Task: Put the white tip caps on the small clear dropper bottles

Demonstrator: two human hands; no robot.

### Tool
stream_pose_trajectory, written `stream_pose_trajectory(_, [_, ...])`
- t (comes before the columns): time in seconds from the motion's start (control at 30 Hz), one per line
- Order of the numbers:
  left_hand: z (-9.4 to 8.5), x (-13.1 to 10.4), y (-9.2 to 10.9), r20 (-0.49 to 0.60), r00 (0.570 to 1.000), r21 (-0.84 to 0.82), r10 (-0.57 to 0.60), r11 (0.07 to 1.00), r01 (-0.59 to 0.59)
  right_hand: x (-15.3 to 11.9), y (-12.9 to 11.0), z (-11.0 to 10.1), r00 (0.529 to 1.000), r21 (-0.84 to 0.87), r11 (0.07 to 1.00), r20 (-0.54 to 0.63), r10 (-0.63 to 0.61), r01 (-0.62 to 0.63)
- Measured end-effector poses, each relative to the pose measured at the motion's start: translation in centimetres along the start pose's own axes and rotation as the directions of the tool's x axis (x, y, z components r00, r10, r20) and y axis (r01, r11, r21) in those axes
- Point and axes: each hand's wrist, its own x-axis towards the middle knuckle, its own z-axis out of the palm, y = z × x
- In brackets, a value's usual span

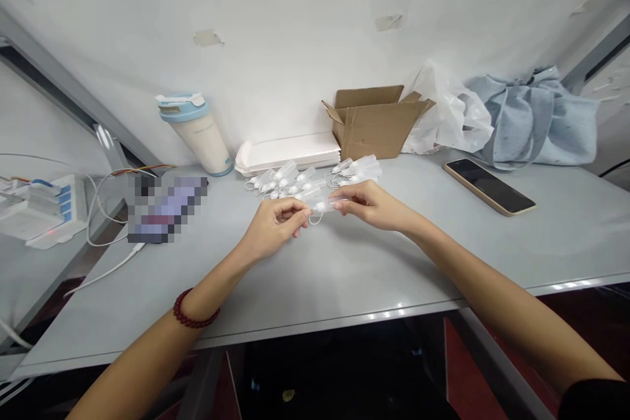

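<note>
A small translucent squeeze bottle with a white neck and a thin looped strap lies sideways between my hands, above the table. My right hand is closed around its body from the right. On the left, my left hand pinches the narrow nozzle end, where the tip is partly hidden by the fingers. Just behind are two groups of similar bottles: a left pile and a right pile, several in each. Some have the same thin straps.
A stack of white trays and an open cardboard box stand against the wall. Further right are a plastic bag, a blue cloth bag and a phone. A tumbler, a blurred phone-like object and a power strip are left.
</note>
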Motion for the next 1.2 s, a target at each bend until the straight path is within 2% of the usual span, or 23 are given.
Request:
stream_pose_trajectory(0.73, [0.10,0.09,-0.16,0.039,0.999,-0.032,-0.015,0.999,0.016,0.01,0.05,0.26,0.999,-0.069,0.997,-0.009,-0.031,0.031])
stream_pose_trajectory(0.9, [-0.45,0.24,0.34,0.105,0.994,-0.020,-0.038,0.999,0.040,-0.14,-0.44,-0.16,0.999,-0.058,0.998,-0.022,-0.029,0.027])
stream_pose_trajectory(1.2, [-0.42,0.39,0.18,0.043,0.999,-0.003,-0.025,1.000,0.026,-0.05,-0.22,-0.42,1.000,-0.080,0.997,-0.015,-0.017,0.015])
